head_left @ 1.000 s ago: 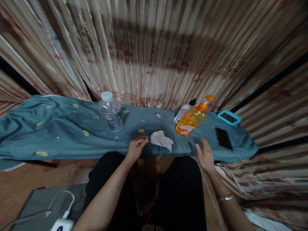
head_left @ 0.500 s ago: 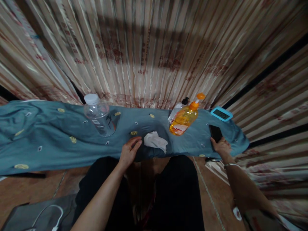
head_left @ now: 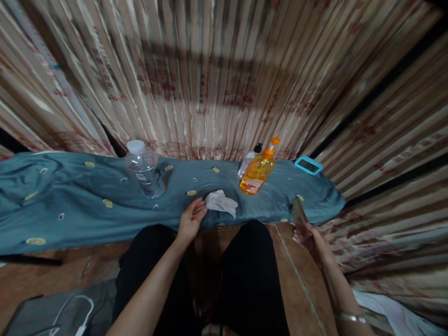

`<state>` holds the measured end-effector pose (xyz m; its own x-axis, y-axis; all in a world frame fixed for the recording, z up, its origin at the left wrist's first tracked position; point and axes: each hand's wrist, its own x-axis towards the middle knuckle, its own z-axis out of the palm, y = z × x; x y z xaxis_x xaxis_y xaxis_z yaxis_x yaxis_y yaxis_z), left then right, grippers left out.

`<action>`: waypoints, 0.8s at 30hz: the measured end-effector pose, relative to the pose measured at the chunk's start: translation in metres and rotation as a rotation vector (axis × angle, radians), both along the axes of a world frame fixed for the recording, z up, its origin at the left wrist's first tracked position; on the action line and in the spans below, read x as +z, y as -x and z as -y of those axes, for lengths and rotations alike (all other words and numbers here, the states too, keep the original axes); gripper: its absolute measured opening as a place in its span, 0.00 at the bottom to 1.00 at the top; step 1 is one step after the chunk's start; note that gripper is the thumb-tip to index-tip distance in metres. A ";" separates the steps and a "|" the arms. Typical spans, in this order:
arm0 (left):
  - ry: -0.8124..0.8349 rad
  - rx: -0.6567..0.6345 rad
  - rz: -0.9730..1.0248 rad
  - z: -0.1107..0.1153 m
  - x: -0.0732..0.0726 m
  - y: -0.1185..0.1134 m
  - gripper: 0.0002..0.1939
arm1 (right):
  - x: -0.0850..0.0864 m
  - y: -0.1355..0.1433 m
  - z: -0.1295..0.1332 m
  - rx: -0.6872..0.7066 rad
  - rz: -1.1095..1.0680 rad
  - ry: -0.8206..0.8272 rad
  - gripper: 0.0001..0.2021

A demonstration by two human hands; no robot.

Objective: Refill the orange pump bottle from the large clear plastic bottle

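My right hand [head_left: 313, 240] grips a phone [head_left: 299, 213] at the front right edge of the cloth-covered surface, the phone tilted up with its narrow side toward me. Just left of a crumpled white tissue [head_left: 221, 204], my left hand [head_left: 191, 218] hovers near the front edge, fingers slightly curled and apart, holding nothing. An orange pump bottle [head_left: 257, 174] and a clear bottle with a black top [head_left: 247, 163] stand behind the tissue to the right. On the left is a large clear bottle with a white cap [head_left: 146, 172].
A blue-framed digital clock [head_left: 308, 165] lies at the right end of the teal cloth [head_left: 84, 200]. Pleated curtains [head_left: 217, 93] hang behind. A grey case with a white cable [head_left: 70, 308] is at the lower left.
My right hand has lifted the phone off the cloth, drawn it toward me and tipped it on edge. The view has shifted a little; my left hand has stayed by the tissue.
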<state>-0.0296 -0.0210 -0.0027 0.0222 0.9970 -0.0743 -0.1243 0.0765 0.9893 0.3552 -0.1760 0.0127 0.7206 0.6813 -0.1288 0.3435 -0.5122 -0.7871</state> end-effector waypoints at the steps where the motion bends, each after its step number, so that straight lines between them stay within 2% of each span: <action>1: 0.015 -0.028 0.033 0.006 0.003 -0.006 0.32 | -0.002 0.018 0.019 0.033 -0.161 -0.029 0.23; 3: 0.026 -0.113 0.092 0.022 0.012 -0.018 0.29 | -0.004 0.054 0.052 0.089 -0.412 -0.102 0.29; 5: 0.054 -0.223 0.153 0.043 0.022 -0.030 0.26 | -0.001 0.090 0.076 0.159 -0.572 -0.170 0.36; 8: 0.114 -0.324 0.258 0.085 0.031 -0.039 0.26 | 0.010 0.141 0.089 0.244 -0.632 -0.258 0.40; 10: 0.190 -0.287 0.331 0.118 0.033 -0.038 0.29 | 0.017 0.172 0.086 0.281 -0.581 -0.308 0.39; 12: 0.269 -0.196 0.402 0.149 0.034 -0.034 0.34 | 0.021 0.198 0.081 0.340 -0.501 -0.320 0.38; 15: 0.278 -0.115 0.512 0.183 0.038 -0.024 0.39 | 0.022 0.232 0.078 0.451 -0.375 -0.301 0.42; 18: 0.310 -0.021 0.549 0.196 0.045 -0.010 0.40 | 0.021 0.257 0.085 0.560 -0.301 -0.295 0.45; 21: 0.462 -0.117 0.568 0.194 0.053 0.010 0.43 | 0.021 0.269 0.096 0.661 -0.338 -0.312 0.43; 24: 0.439 -0.104 0.566 0.193 0.058 0.025 0.43 | 0.024 0.269 0.100 0.695 -0.441 -0.300 0.39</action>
